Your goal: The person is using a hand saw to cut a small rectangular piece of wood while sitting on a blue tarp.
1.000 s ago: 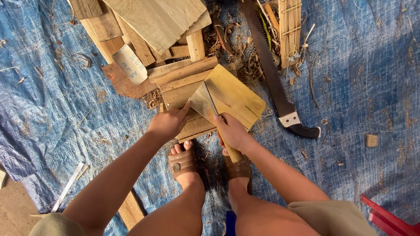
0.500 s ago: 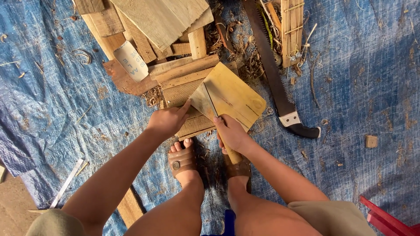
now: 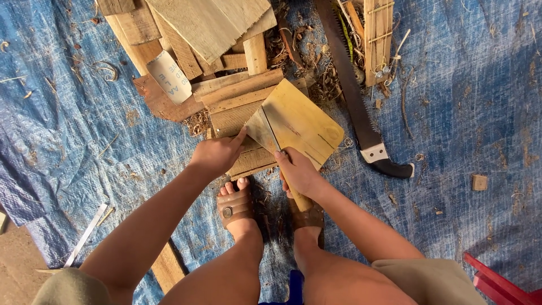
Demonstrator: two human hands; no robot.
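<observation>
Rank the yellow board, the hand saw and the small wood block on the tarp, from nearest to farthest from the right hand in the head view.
From the right hand:
1. Yellow board, just above the hand, under the blade.
2. Hand saw, to the right, black handle lowest.
3. Small wood block, far right on the blue tarp.

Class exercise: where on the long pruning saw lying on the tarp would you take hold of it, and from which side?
Grip the pruning saw by its dark curved handle, probably coming from the open tarp on its right. That end lies bare, while the toothed blade runs up into wood scraps and the slatted piece.
</observation>
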